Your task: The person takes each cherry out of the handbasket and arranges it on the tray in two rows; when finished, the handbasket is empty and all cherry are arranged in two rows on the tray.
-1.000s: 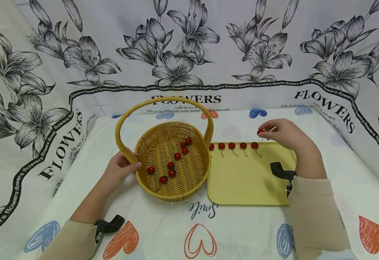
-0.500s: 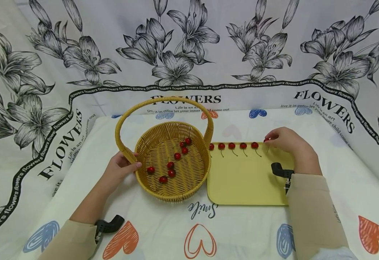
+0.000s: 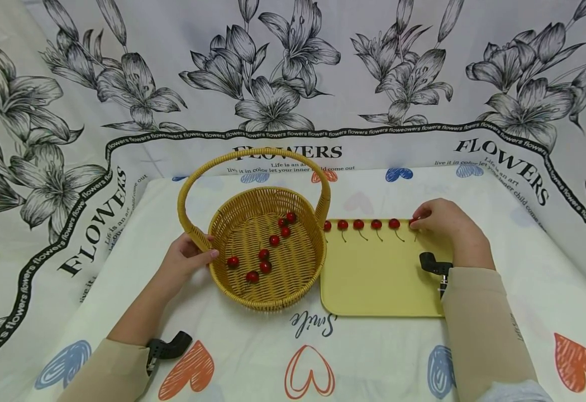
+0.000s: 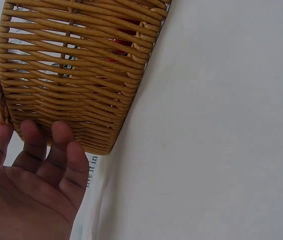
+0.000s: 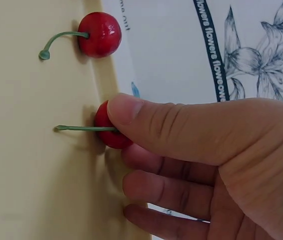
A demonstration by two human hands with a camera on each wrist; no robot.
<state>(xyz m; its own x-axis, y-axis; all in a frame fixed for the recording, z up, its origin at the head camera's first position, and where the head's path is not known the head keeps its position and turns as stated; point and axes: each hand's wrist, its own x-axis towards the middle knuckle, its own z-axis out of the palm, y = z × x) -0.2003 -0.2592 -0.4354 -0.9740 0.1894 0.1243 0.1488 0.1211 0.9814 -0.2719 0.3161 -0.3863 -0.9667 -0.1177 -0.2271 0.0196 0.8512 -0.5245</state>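
Note:
My right hand (image 3: 446, 219) pinches a red cherry (image 5: 103, 120) by the far edge of the yellow tray (image 3: 383, 279); its green stem points over the tray. Beside it in the right wrist view lies another cherry (image 5: 101, 35), the nearest of several in a row along that edge. My left hand (image 3: 184, 259) grips the wicker basket (image 3: 267, 301) at its left side, near the foot of the handle (image 3: 192, 223). In the left wrist view, the fingers (image 4: 64, 150) curl against the woven wall. Several cherries (image 3: 274, 240) lie scattered on the basket's floor.
The basket's right side overlaps the tray's left edge, and its tall handle arches above. A white cloth (image 3: 252, 357) printed with hearts covers the table. Behind it hangs a flower-printed curtain (image 3: 293, 67). Each wrist wears a black camera mount (image 3: 171, 346).
My right hand has come down and slightly right with the cherry, from above the tray's far edge to that edge, at the row's right end. My left hand and the basket stay put.

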